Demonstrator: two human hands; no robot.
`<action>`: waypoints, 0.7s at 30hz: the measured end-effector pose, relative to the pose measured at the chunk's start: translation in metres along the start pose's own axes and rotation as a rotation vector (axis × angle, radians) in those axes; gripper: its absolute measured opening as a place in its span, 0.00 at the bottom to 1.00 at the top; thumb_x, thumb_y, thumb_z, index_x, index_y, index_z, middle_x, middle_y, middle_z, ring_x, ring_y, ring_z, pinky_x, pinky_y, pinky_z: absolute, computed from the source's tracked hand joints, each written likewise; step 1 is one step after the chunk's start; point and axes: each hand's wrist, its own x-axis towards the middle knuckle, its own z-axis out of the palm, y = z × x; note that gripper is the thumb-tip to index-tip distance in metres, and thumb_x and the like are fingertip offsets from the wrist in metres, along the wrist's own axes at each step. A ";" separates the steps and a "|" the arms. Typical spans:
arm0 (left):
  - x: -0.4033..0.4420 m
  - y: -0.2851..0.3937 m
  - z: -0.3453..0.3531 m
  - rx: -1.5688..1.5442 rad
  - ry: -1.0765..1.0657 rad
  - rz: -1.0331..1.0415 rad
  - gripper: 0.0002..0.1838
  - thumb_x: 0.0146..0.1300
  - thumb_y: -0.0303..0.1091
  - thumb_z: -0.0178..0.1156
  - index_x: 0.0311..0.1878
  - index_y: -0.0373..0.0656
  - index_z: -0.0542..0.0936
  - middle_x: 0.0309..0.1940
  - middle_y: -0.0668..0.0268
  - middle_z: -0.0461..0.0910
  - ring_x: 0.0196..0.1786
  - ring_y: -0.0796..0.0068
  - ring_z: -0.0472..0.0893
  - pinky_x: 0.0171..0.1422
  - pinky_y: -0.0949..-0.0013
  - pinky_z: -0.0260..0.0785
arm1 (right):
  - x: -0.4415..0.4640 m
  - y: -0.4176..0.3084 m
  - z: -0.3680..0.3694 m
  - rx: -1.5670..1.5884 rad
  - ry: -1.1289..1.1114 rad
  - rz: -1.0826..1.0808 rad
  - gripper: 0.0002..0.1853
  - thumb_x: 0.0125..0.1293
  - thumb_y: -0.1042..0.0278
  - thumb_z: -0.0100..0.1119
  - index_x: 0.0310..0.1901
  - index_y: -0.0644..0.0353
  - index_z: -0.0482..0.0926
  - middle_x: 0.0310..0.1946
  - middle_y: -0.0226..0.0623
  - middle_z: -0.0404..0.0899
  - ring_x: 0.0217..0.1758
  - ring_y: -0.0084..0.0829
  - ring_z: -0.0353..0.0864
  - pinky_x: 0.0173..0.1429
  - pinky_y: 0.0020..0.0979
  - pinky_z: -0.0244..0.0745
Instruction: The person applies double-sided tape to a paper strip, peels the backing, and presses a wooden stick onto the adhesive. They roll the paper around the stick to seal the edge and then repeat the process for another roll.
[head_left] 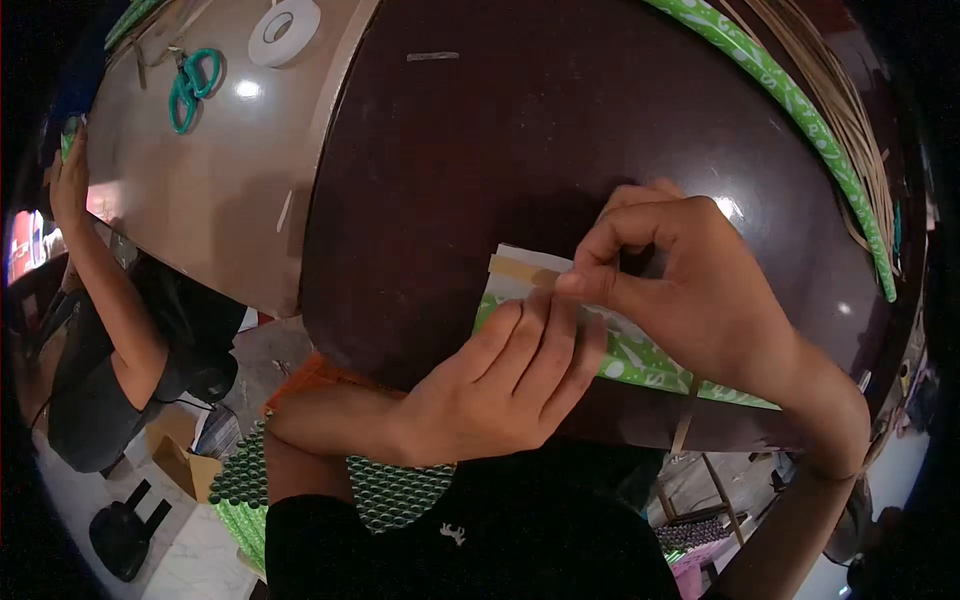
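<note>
A sheet of green paper with white print (pixel 640 362) lies along the near edge of the dark table, its white underside showing at the upper left corner. Across that white part runs a flat tan strip (pixel 520 270). My left hand (pixel 500 375) is closed over the paper, its fingers side by side and bent onto it, the thumb hidden. Just above those fingertips, my right hand (pixel 690 270) pinches thumb and index together at the paper's upper edge by the strip; what sits between them is hidden. Another narrow tan strip (pixel 686 415) crosses the paper's near edge.
Teal-handled scissors (pixel 190 88) and a white tape roll (pixel 284 32) lie on the lighter table at left. A long green printed roll (pixel 790 95) and a bundle of tan strips (pixel 835 100) curve along the right. Another person's arm (pixel 115 290) is at far left.
</note>
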 end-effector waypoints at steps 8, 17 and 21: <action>-0.003 0.002 0.002 -0.061 0.001 -0.013 0.13 0.63 0.34 0.54 0.47 0.41 0.81 0.38 0.62 0.81 0.44 0.69 0.81 0.49 0.70 0.69 | 0.005 0.005 0.013 -0.144 0.079 -0.091 0.05 0.56 0.69 0.72 0.28 0.60 0.85 0.31 0.27 0.70 0.41 0.27 0.67 0.47 0.30 0.64; -0.003 0.003 0.000 0.044 0.014 -0.053 0.14 0.65 0.39 0.53 0.47 0.45 0.82 0.38 0.66 0.82 0.43 0.73 0.80 0.43 0.71 0.57 | 0.009 0.005 0.022 -0.152 0.136 -0.100 0.05 0.55 0.71 0.71 0.28 0.62 0.85 0.29 0.29 0.69 0.39 0.28 0.66 0.43 0.32 0.63; -0.004 0.002 0.000 -0.006 0.040 -0.058 0.14 0.64 0.39 0.53 0.47 0.45 0.83 0.38 0.65 0.82 0.43 0.73 0.80 0.42 0.72 0.56 | 0.011 0.004 0.025 -0.151 0.165 -0.107 0.05 0.55 0.72 0.71 0.27 0.63 0.84 0.27 0.30 0.69 0.37 0.29 0.65 0.43 0.32 0.62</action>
